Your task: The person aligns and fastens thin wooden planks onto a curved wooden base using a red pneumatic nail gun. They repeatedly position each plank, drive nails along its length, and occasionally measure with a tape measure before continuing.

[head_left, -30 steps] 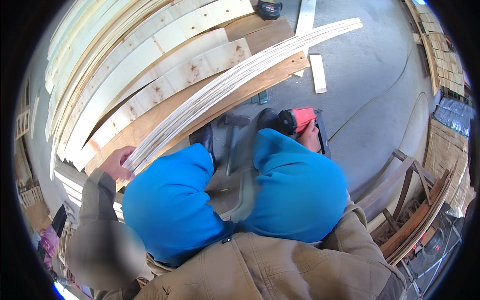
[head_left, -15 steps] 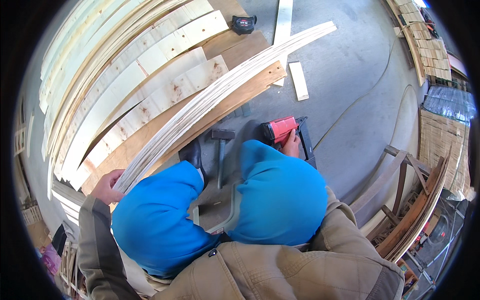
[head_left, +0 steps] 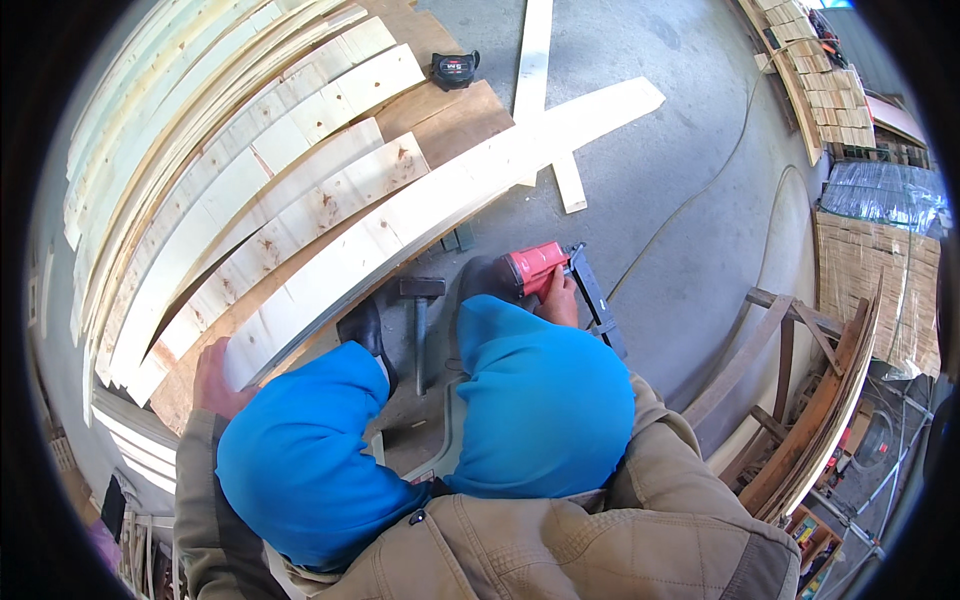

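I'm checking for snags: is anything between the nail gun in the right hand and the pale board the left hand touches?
Nothing visible separates the nail gun and pale board at their nearest; toward the left hand, the hammer and left shoe intervene.

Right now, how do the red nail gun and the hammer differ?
Hold: the nail gun is in the right hand; no hand is on the hammer.
Colour: the nail gun is bright red and black; the hammer is dull grey with a darker head.
Shape: the nail gun has a bulky, rounded body; the hammer has a slim, straight handle and blocky head.
Shared: both are hand tools.
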`<state>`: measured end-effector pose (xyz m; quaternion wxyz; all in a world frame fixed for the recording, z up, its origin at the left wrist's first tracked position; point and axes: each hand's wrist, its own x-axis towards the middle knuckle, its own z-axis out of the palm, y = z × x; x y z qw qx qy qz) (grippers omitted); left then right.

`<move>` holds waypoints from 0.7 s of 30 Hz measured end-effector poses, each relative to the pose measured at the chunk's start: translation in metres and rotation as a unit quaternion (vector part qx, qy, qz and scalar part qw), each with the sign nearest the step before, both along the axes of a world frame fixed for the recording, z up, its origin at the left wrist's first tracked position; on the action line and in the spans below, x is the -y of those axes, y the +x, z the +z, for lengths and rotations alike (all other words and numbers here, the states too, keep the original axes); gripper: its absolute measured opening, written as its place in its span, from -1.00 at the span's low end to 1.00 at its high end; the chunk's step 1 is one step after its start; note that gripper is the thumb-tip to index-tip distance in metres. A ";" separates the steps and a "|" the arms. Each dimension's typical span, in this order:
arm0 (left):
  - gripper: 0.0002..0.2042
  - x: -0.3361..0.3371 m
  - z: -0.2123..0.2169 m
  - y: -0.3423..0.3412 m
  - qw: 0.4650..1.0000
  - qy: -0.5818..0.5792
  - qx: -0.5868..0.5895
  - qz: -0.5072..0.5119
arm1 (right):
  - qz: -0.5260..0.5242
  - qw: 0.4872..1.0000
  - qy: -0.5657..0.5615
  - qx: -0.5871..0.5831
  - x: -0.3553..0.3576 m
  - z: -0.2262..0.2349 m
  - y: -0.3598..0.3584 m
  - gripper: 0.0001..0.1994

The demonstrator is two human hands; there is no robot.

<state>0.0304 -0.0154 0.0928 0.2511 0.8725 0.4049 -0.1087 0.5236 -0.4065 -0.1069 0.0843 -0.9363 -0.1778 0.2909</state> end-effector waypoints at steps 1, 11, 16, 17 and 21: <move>-0.09 0.001 -0.005 -0.003 1.000 -0.001 -0.005 0.001 | -0.001 1.000 -0.001 -0.001 0.001 -0.001 0.000 -0.13; -0.10 0.005 -0.011 -0.001 0.999 -0.022 -0.027 0.022 | -0.002 0.997 0.064 0.043 0.019 -0.032 -0.002 0.03; -0.15 0.007 -0.001 0.018 0.998 -0.024 -0.036 0.039 | -0.077 0.996 0.040 -0.011 0.036 -0.070 0.015 0.09; -0.16 0.006 0.002 0.019 0.998 -0.028 -0.038 0.046 | -0.055 0.997 0.048 0.005 0.038 -0.075 0.016 0.10; -0.13 0.005 0.007 0.021 0.997 -0.031 -0.044 0.050 | 0.025 0.992 0.081 0.089 0.047 -0.075 0.012 0.11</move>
